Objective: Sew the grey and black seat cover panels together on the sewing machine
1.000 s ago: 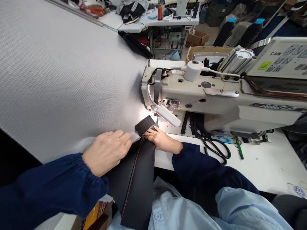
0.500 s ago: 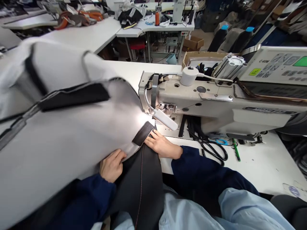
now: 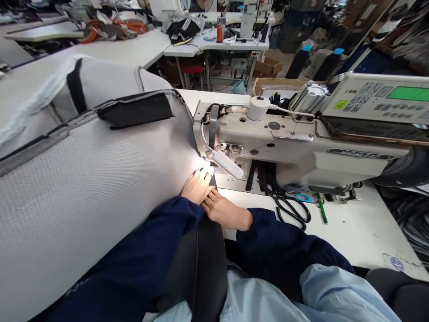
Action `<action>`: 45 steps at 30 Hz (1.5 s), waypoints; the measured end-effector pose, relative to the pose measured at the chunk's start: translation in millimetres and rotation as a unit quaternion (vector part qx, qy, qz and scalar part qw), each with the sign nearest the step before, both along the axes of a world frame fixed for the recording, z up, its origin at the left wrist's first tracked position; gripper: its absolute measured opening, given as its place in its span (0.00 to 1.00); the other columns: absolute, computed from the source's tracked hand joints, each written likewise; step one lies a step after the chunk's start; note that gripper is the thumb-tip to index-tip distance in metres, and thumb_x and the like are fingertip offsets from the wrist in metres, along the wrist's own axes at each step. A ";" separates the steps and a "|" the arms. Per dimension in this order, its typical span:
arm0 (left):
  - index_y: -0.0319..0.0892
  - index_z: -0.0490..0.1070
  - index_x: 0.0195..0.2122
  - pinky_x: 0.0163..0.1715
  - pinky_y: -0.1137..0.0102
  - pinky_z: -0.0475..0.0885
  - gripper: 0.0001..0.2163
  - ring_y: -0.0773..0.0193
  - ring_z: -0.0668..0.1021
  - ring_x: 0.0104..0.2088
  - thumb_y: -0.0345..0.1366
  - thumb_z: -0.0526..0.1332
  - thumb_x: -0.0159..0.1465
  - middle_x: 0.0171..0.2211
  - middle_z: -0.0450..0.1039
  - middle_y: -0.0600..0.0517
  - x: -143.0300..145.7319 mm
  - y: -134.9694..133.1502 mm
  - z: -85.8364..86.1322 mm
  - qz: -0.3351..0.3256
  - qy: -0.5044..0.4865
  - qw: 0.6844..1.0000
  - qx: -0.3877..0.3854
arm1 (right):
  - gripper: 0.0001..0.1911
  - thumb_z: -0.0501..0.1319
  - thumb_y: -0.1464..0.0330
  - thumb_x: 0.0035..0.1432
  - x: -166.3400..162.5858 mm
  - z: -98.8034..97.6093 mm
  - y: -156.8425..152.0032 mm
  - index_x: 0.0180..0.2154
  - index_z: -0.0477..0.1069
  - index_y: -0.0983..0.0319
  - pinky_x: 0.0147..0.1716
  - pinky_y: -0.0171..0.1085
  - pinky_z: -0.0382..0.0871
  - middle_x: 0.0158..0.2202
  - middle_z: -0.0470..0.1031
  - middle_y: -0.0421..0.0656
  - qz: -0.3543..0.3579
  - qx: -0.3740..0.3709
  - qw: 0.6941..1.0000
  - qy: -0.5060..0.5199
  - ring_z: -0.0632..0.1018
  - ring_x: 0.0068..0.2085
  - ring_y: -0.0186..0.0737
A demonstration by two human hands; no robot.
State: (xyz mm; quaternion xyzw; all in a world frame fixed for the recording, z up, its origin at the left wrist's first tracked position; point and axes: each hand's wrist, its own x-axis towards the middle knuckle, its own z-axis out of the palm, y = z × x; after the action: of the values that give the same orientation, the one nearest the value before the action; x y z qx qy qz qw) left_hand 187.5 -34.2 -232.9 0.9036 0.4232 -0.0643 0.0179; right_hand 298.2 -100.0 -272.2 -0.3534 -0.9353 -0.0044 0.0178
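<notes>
A large seat cover [image 3: 110, 174], grey mesh backing up and black leather-like face with a stitched line [image 3: 209, 264] below, spreads from the left to the sewing machine [image 3: 261, 134]. At its edge, just in front of the lit needle area, my left hand [image 3: 197, 187] is closed on the material with fingers pointing at the machine. My right hand [image 3: 224, 210] is directly beside it, fingertips touching the left hand and bent over the black edge. A black strip [image 3: 136, 109] lies on the upper part of the cover. The fingers hide the seam between them.
Black-handled scissors [image 3: 291, 208], a green pen [image 3: 322, 208] and dark strips [image 3: 263, 176] lie under and beside the machine arm. A small lamp [image 3: 228, 164] hangs by the needle. The control panel [image 3: 382, 98] stands at right, a cardboard box [image 3: 256, 85] behind.
My left hand has moved up and right along the cover to meet my right hand. The black tab near the needle is now hidden. The cover's upper part has shifted right.
</notes>
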 end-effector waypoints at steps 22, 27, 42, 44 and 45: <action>0.33 0.71 0.47 0.45 0.60 0.64 0.16 0.53 0.71 0.47 0.26 0.53 0.58 0.45 0.73 0.42 -32.5 52.2 -35.9 -0.176 -0.067 0.972 0.140 | 0.16 0.55 0.73 0.61 -12.8 -24.1 14.7 0.50 0.70 0.69 0.50 0.48 0.68 0.48 0.75 0.53 -0.045 0.054 0.993 0.098 0.71 0.52 0.51; 0.36 0.72 0.47 0.45 0.62 0.64 0.17 0.55 0.71 0.48 0.27 0.54 0.57 0.46 0.74 0.45 -35.1 62.3 -45.7 -0.180 -0.102 0.972 0.114 | 0.15 0.51 0.76 0.63 -12.3 -29.9 23.3 0.49 0.71 0.69 0.47 0.47 0.70 0.49 0.75 0.52 -0.074 0.104 0.987 0.096 0.72 0.52 0.51; 0.36 0.70 0.49 0.40 0.62 0.62 0.15 0.54 0.71 0.44 0.27 0.51 0.63 0.48 0.71 0.44 -34.4 82.6 -39.9 -0.238 -0.046 0.965 0.096 | 0.13 0.51 0.76 0.61 -40.8 -20.7 31.6 0.40 0.73 0.71 0.42 0.43 0.73 0.43 0.77 0.57 -0.073 0.111 0.991 0.030 0.78 0.43 0.49; 0.36 0.70 0.50 0.39 0.61 0.62 0.15 0.54 0.71 0.44 0.28 0.50 0.64 0.51 0.69 0.42 -34.7 76.1 -41.7 -0.225 -0.043 0.968 0.107 | 0.12 0.51 0.77 0.61 -40.2 -14.3 34.3 0.37 0.73 0.69 0.39 0.42 0.73 0.40 0.77 0.55 -0.072 0.064 0.995 0.026 0.78 0.41 0.47; 0.35 0.69 0.50 0.38 0.61 0.62 0.16 0.53 0.70 0.44 0.28 0.50 0.64 0.51 0.69 0.41 -34.7 74.5 -42.3 -0.219 -0.041 0.968 0.111 | 0.12 0.51 0.78 0.61 -40.2 -10.0 34.8 0.36 0.73 0.68 0.39 0.42 0.73 0.39 0.77 0.54 -0.073 0.044 0.996 0.026 0.78 0.40 0.46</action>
State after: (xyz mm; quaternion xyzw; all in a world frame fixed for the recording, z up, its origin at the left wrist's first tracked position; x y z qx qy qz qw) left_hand 152.8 40.2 -275.2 0.9725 0.2182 0.0178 -0.0796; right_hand 258.0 -65.2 -282.1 -0.4197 -0.9051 -0.0376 0.0575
